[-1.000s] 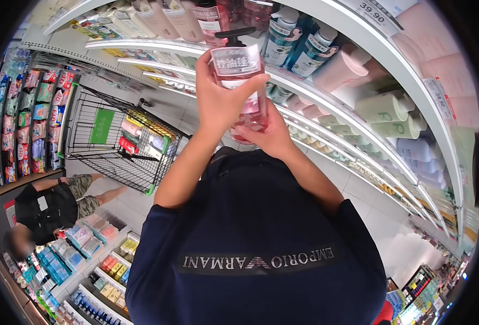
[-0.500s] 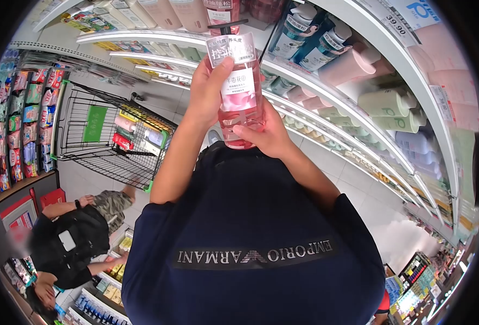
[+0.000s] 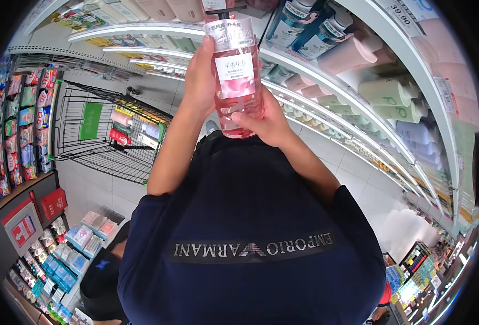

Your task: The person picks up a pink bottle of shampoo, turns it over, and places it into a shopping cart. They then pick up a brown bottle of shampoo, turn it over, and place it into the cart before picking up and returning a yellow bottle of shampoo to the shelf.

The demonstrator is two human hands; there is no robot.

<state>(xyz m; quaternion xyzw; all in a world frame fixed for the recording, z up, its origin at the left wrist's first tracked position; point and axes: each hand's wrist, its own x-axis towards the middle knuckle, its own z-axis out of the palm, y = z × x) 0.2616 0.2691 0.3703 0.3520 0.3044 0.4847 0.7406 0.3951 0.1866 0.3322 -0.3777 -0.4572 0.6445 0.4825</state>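
A clear pump bottle (image 3: 237,103) of pink liquid, apparently shampoo, stands upright between my two hands, its white front label facing me. Its black pump (image 3: 226,14) points up toward the shelf, and a printed clear tag (image 3: 231,33) wraps the neck. My left hand (image 3: 200,78) grips the upper left side, thumb along the edge. My right hand (image 3: 266,119) supports the lower right side with its thumb across the front near the base. The fingers behind the bottle are hidden.
Shelves of pump bottles (image 3: 339,57) curve along the top and right. A black wire shopping cart (image 3: 107,132) with several products in it stands at left, near hanging packets (image 3: 28,116). At lower left, a person in black (image 3: 105,281) is beside stacked boxes (image 3: 69,260).
The bottle has risen slightly in view. My left thumb has shifted from the front of the neck tag to the bottle's left edge. The other person has moved toward the bottom, mostly behind my torso.
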